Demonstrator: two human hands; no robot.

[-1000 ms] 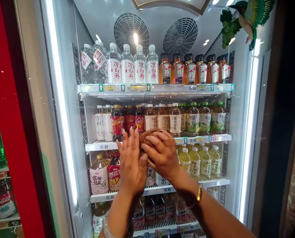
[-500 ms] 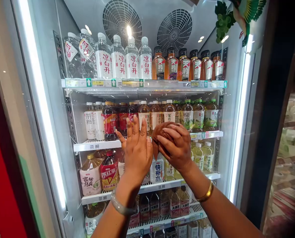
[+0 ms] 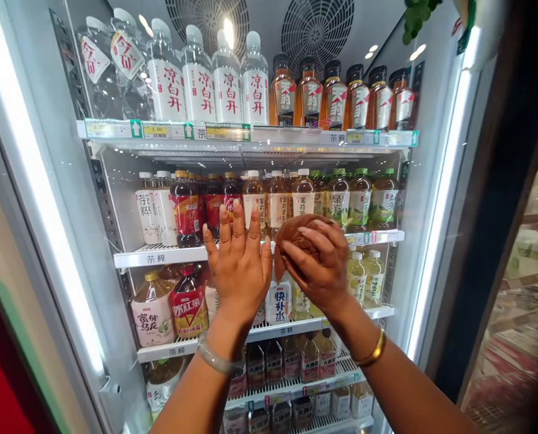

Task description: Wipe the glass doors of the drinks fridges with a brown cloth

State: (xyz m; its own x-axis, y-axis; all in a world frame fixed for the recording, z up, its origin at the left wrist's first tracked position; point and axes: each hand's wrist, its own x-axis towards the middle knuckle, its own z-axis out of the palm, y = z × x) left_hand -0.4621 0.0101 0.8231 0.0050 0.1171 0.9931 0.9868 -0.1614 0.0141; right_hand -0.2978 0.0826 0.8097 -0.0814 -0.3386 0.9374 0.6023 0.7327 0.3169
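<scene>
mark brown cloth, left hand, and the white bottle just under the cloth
brown cloth (image 3: pixel 296 232), head view, on the bunched top above the fingers.
left hand (image 3: pixel 238 268), head view, on the back of the hand.
white bottle (image 3: pixel 278 300), head view, on its blue-lettered label.

凉白开 in red on the white labels of the clear water bottles (image 3: pixel 199 81), top shelf; 今麦郎-style red diamond tags on the tilted bottles (image 3: pixel 110 66) at far left, not fully readable; 天豹 in white on red on the amber bottles (image 3: pixel 336 96); 5.00 on a yellow price tag (image 3: pixel 155 129); 茶粹 printed on the shelf strips (image 3: pixel 155 258); 绿茶 on green-capped bottles (image 3: pixel 336 205); 茉莉 on the tea bottles (image 3: pixel 278 202); 冰红茶 on a red-labelled bottle (image 3: pixel 189 307); 蜜桃乌龙 on a pale bottle (image 3: pixel 152 316); 快补水 on a white bottle (image 3: pixel 278 299); 大凉茶 on dark bottles (image 3: pixel 309 364), lower shelf
</scene>
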